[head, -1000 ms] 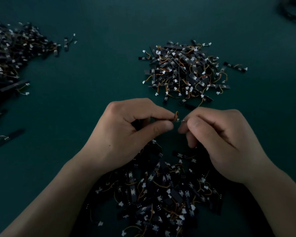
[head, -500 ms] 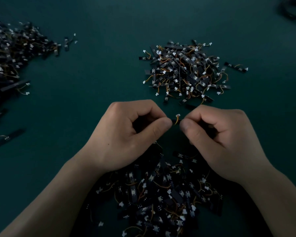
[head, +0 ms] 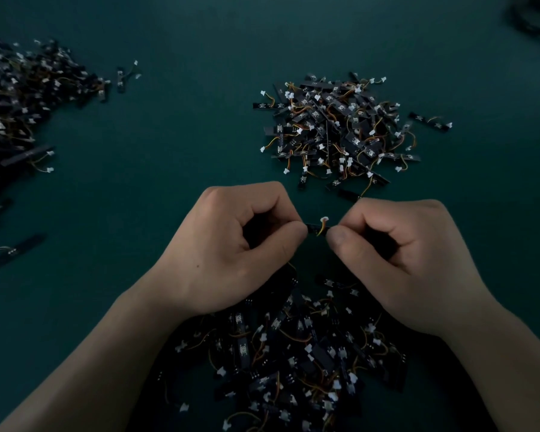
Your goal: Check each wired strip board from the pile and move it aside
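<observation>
Since 1 s ago rt hand curls tighter. Both it & lt hand pinch strip board; long axis left-right btwn thumbs, white connector up. Nearer rt hand: far pile.

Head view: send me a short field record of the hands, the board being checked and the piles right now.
left hand: pinches the left end of the strip board
right hand: pinches its right end
strip board: spans the gap between the hands, with its white connector sticking up on a short orange-yellow wire
near pile: under the wrists
far pile: beyond the hands, right of centre
left pile: at the left edge
table: dark green
</observation>
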Demonstrator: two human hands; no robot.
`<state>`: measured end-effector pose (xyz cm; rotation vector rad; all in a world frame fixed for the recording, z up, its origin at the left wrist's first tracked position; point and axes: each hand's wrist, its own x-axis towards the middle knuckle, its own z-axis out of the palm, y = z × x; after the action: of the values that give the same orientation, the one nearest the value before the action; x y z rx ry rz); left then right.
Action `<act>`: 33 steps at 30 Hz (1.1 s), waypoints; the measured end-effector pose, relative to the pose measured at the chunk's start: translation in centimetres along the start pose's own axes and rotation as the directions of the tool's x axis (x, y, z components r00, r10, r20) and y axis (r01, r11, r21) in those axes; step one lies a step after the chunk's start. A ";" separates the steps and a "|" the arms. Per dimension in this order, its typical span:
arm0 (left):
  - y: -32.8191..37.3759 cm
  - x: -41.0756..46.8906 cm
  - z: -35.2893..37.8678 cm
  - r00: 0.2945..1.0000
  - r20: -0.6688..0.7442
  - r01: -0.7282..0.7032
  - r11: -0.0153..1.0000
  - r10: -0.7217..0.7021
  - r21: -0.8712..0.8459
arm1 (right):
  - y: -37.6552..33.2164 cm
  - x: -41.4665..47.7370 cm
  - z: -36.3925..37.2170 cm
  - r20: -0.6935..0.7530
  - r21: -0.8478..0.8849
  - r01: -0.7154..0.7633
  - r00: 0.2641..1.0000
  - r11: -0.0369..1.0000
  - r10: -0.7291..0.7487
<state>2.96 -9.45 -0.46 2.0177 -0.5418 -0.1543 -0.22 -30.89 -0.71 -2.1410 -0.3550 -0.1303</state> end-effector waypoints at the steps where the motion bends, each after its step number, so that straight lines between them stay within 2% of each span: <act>1: 0.0 0.0 0.0 1.000 0.006 0.003 1.000 -0.003 -0.002 | 0.0 0.0 0.0 0.012 0.008 -0.006 1.000 1.000 0.006; 4: -0.1 0.0 -0.1 0.999 0.042 0.010 0.999 -0.009 -0.035 | 0.4 -0.1 -0.1 0.029 0.035 -0.023 0.999 0.999 0.021; 6: -0.2 0.0 -0.2 1.000 0.019 0.003 0.998 -0.002 -0.058 | 0.4 -0.1 -0.3 0.032 0.102 -0.014 0.999 0.995 0.011; 8: -0.3 0.0 -0.2 1.000 -0.019 0.002 0.996 -0.004 -0.087 | 0.5 -0.2 -0.4 -0.025 0.181 -0.010 1.000 0.984 0.014; 11: -0.4 0.0 -0.4 0.999 0.043 0.002 0.996 0.002 -0.090 | 0.6 -0.1 -0.6 -0.139 0.227 -0.055 0.986 0.972 0.089; 14: -0.3 0.1 -0.7 0.987 0.153 -0.063 0.995 0.051 0.073 | 0.7 0.0 -1.0 -0.116 0.130 -0.082 0.989 0.988 0.097; 17: 0.0 0.1 -0.5 0.973 0.218 -0.122 0.972 0.077 0.203 | 1.2 -0.1 -2.4 0.062 -0.019 -0.045 0.997 0.999 0.046; 20: 0.0 0.1 -0.4 0.976 0.203 -0.124 0.967 0.078 0.223 | 1.3 0.1 -3.6 0.284 -0.186 -0.013 0.957 0.983 0.066; 22: -0.1 0.2 -0.4 0.982 0.171 -0.111 0.974 0.078 0.196 | 1.2 0.3 -3.6 0.349 -0.269 0.046 0.936 0.962 0.053; 27: -0.3 0.1 -0.3 0.984 0.158 -0.114 0.972 0.082 0.205 | 1.0 0.1 -2.9 0.323 -0.320 0.090 0.946 0.943 0.019; 30: -0.6 0.2 -0.1 0.988 0.124 -0.117 0.970 0.092 0.213 | 0.9 -0.1 -2.4 0.245 -0.391 0.083 0.969 0.917 0.016; 33: -0.7 0.3 0.4 0.989 0.098 -0.136 0.948 0.112 0.288 | 1.1 -0.1 -1.6 0.204 -0.369 0.106 0.978 0.923 -0.031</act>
<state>3.30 -9.60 -1.20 2.2651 -0.7795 -0.0820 0.11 -32.83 -0.67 -2.5344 -0.5573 -0.0289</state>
